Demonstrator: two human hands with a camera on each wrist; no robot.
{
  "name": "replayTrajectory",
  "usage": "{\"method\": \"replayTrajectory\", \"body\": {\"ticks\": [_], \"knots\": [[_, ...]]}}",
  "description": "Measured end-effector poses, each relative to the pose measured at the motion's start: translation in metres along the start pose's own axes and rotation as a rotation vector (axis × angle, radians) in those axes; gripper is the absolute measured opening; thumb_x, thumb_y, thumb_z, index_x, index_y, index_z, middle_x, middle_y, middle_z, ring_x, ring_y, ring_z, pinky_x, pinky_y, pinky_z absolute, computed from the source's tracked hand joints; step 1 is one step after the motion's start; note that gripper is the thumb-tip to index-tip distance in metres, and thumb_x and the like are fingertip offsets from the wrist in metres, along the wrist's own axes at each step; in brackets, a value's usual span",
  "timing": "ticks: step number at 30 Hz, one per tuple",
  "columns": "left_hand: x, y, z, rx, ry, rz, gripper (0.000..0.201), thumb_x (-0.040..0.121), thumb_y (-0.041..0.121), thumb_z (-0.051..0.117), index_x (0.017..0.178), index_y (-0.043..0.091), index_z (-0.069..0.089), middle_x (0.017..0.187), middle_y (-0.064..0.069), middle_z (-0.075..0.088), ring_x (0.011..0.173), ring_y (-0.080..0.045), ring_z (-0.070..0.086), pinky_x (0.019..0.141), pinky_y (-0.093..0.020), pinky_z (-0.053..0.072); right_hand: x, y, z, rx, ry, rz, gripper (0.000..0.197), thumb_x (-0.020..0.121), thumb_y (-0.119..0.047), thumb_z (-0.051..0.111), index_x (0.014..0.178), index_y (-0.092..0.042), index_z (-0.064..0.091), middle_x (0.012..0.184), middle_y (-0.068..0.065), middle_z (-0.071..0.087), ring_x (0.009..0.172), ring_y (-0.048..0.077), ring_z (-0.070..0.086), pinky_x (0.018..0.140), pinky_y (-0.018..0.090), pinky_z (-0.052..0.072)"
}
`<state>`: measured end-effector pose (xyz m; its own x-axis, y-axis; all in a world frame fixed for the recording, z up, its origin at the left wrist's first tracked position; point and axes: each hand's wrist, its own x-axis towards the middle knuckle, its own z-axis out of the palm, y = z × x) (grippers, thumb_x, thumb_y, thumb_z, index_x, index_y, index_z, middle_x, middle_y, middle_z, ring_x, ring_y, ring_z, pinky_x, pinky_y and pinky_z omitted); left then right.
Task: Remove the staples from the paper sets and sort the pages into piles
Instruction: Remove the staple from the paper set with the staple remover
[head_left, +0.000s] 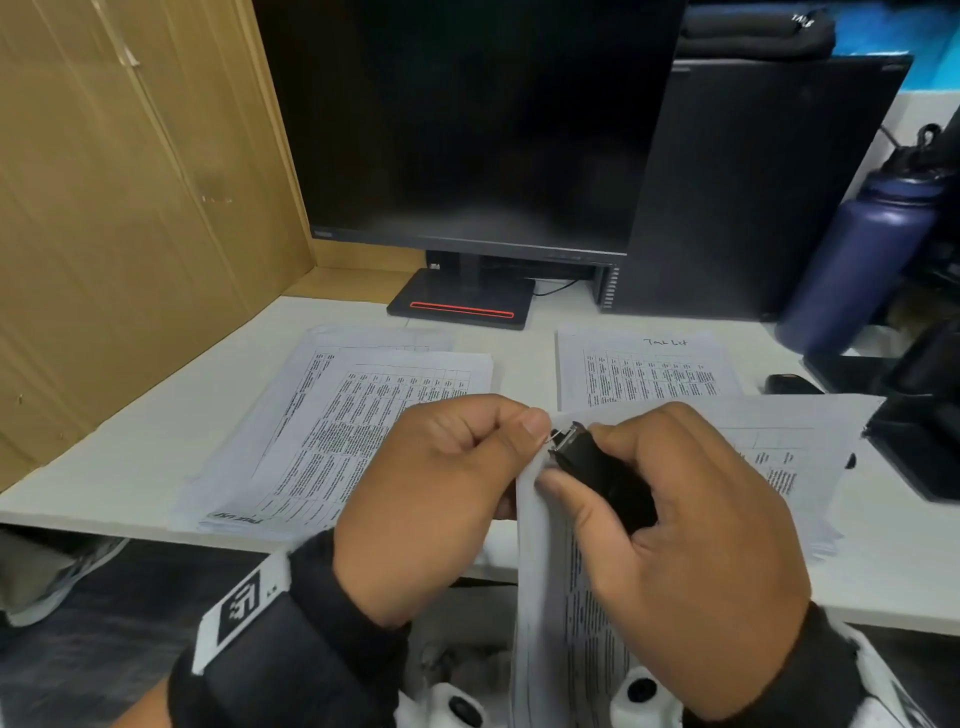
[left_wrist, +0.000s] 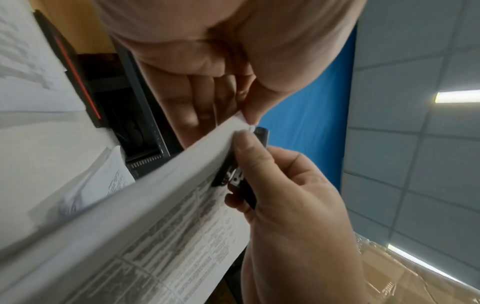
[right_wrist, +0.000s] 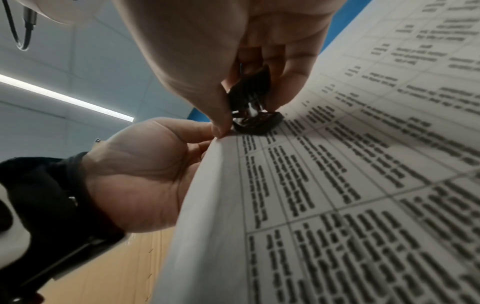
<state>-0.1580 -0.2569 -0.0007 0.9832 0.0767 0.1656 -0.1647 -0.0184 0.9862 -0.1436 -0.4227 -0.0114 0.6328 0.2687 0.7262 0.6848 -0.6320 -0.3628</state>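
Note:
My left hand (head_left: 522, 441) pinches the top corner of a stapled paper set (head_left: 545, 582) that hangs down over the desk's front edge. My right hand (head_left: 574, 456) grips a black staple remover (head_left: 602, 478), its metal tip at the staple (head_left: 554, 436) in that corner. In the left wrist view the left hand's fingertips (left_wrist: 246, 117) hold the corner of the paper set (left_wrist: 155, 205) above the staple remover (left_wrist: 241, 176). In the right wrist view the staple remover (right_wrist: 252, 111) rests against the printed paper set (right_wrist: 337, 185).
Printed pages lie in a pile at the left (head_left: 353, 426), another at the back right (head_left: 644, 374) and a third under my right hand (head_left: 810, 447) on the white desk (head_left: 130, 467). A monitor (head_left: 467, 130), computer tower (head_left: 753, 182), blue bottle (head_left: 857, 260) and black equipment (head_left: 924, 415) stand behind.

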Motion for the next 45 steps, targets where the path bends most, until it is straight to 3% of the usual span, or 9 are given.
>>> {"method": "replayTrajectory", "body": {"ticks": [3,7,14,18,21,28,35,41,45], "knots": [[-0.003,0.0,0.001,0.136,-0.014,0.053,0.034,0.091,0.035,0.062,0.076,0.005,0.064,0.068,-0.025,0.054,0.064,-0.021,0.05,0.064,-0.038,0.047,0.0,0.001,0.0,0.005,-0.029,0.033,0.022,0.081,-0.039,0.073,0.089,-0.024,0.059,0.081,-0.012,0.053,0.071,0.008,0.049,0.053,0.026,0.047],[-0.003,0.003,-0.001,0.307,-0.041,0.088,0.026,0.092,0.039,0.059,0.077,0.019,0.066,0.074,-0.016,0.063,0.066,-0.018,0.056,0.074,-0.052,0.053,-0.001,0.004,0.002,0.153,-0.121,0.227,0.023,0.081,-0.05,0.072,0.09,-0.037,0.055,0.084,-0.021,0.061,0.081,0.0,0.06,0.062,0.022,0.053],[-0.002,-0.005,0.002,0.264,0.066,0.049,0.03,0.1,0.025,0.063,0.071,0.02,0.067,0.061,0.007,0.057,0.06,-0.007,0.05,0.063,-0.03,0.045,-0.005,0.003,0.012,0.464,-0.101,0.463,0.018,0.076,-0.038,0.079,0.086,-0.033,0.065,0.084,-0.016,0.072,0.079,0.005,0.07,0.071,0.034,0.058],[-0.001,-0.007,0.001,0.257,0.07,0.025,0.029,0.1,0.026,0.063,0.075,0.013,0.069,0.062,-0.01,0.057,0.06,-0.012,0.049,0.062,-0.034,0.044,-0.004,0.005,0.016,0.545,-0.112,0.508,0.016,0.076,-0.033,0.081,0.082,-0.028,0.067,0.081,-0.012,0.074,0.077,0.005,0.069,0.07,0.027,0.054],[0.0,-0.007,0.001,0.205,0.063,-0.002,0.03,0.099,0.028,0.064,0.076,0.01,0.069,0.062,-0.013,0.058,0.06,-0.014,0.049,0.062,-0.034,0.043,-0.005,0.006,0.017,0.523,-0.112,0.477,0.015,0.078,-0.035,0.08,0.083,-0.029,0.066,0.08,-0.011,0.073,0.077,0.006,0.068,0.068,0.026,0.054],[0.005,-0.01,-0.001,-0.09,-0.022,-0.197,0.025,0.096,0.017,0.062,0.075,0.01,0.073,0.073,-0.013,0.061,0.069,-0.024,0.054,0.061,-0.027,0.052,-0.006,0.015,0.015,-0.002,0.015,-0.057,0.017,0.084,-0.028,0.074,0.09,-0.016,0.062,0.085,-0.003,0.055,0.077,0.019,0.051,0.066,0.026,0.04],[0.007,-0.007,-0.005,-0.276,-0.08,-0.287,0.012,0.074,0.025,0.069,0.071,0.016,0.077,0.074,-0.005,0.07,0.064,-0.015,0.068,0.064,-0.028,0.061,-0.01,0.019,0.019,0.041,0.077,-0.041,0.014,0.086,-0.024,0.073,0.092,-0.012,0.068,0.089,-0.001,0.061,0.079,0.022,0.058,0.065,0.034,0.049],[0.003,-0.01,-0.002,-0.256,-0.029,-0.222,0.018,0.079,0.024,0.068,0.077,0.009,0.076,0.072,-0.01,0.07,0.064,-0.018,0.065,0.064,-0.029,0.057,-0.013,0.009,0.021,0.219,0.031,0.169,0.018,0.086,-0.036,0.069,0.097,-0.023,0.063,0.088,-0.013,0.061,0.083,0.001,0.056,0.07,0.015,0.045],[0.002,-0.014,-0.002,-0.249,-0.004,-0.239,0.024,0.084,0.022,0.077,0.081,-0.002,0.073,0.085,-0.024,0.062,0.082,-0.035,0.051,0.084,-0.051,0.042,-0.006,0.009,0.016,0.347,0.004,0.304,0.015,0.088,-0.044,0.067,0.096,-0.032,0.063,0.086,-0.017,0.067,0.084,0.002,0.065,0.07,0.019,0.051]]}}
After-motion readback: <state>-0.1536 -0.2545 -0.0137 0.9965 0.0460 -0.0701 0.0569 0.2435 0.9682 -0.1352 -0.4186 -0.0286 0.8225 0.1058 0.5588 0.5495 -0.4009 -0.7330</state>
